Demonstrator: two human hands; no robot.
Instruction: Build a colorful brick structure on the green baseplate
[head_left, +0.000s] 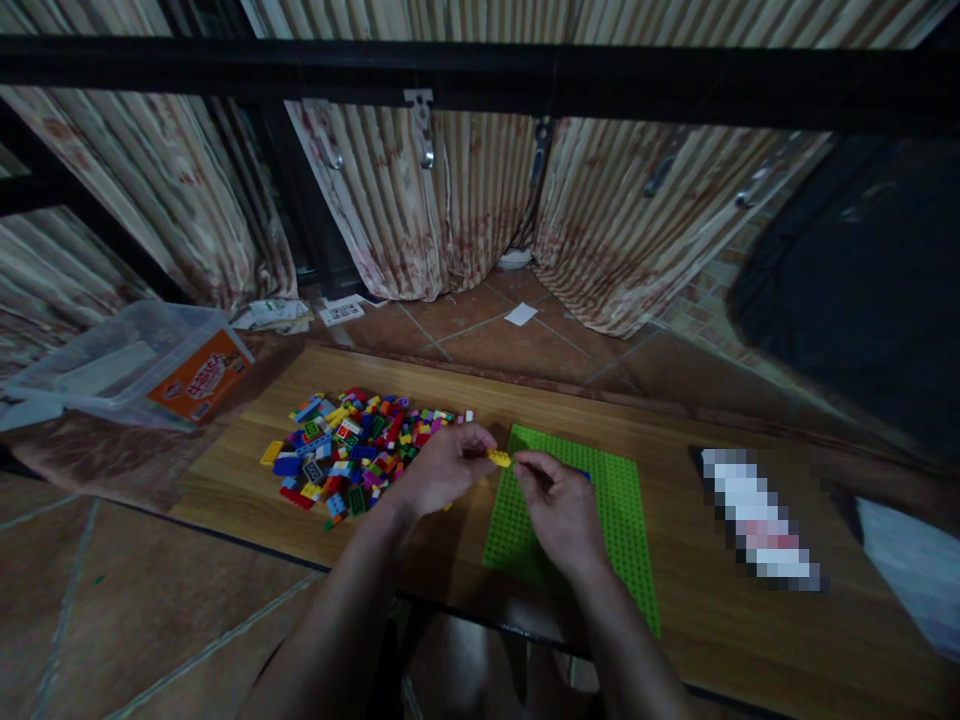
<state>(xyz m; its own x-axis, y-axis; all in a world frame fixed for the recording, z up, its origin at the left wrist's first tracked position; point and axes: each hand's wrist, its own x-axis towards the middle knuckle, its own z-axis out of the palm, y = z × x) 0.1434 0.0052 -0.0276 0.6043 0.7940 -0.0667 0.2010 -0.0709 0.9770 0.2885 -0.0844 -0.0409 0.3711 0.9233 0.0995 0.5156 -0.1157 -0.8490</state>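
My left hand (448, 462) pinches a small yellow toy building brick (498, 457) between thumb and fingers. The brick is held above the left edge of a green studded baseplate (619, 530). At the brick's right end, the fingertips of my right hand (559, 505) are closed on it. A bit of blue, apparently a brick (587, 476), shows just behind my right hand; most of it is hidden. Left of the baseplate, partly covered by my left hand, spreads a loose pile of many-coloured bricks (352, 450).
Everything lies on a low wooden table (442, 560). A clear plastic box (135, 350) with an orange label stands beyond its left end. On the right side lies a pixelated, blurred-out object (757, 520). Curtains (465, 200) hang behind, above a tiled floor (480, 320) with scattered papers.
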